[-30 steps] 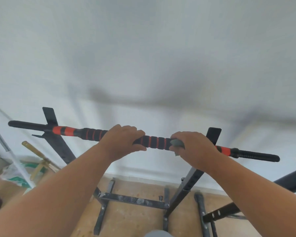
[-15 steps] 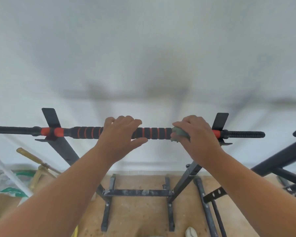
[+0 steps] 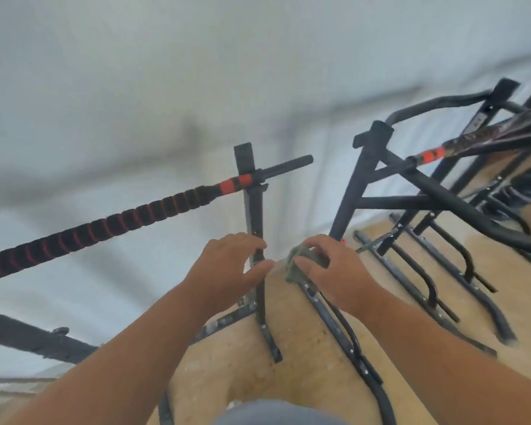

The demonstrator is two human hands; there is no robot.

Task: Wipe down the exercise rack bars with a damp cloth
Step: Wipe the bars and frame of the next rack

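Right hand (image 3: 337, 271) grip pinching crumpled grey-green damp cloth (image 3: 304, 262), soft, limp; left hand (image 3: 227, 268), at nine o'clock, curling round black steel upright (image 3: 256, 228).

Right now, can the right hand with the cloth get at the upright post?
Probably yes. The right hand holds the cloth just beside the upright post, with nothing between them; the left hand already grips that post.
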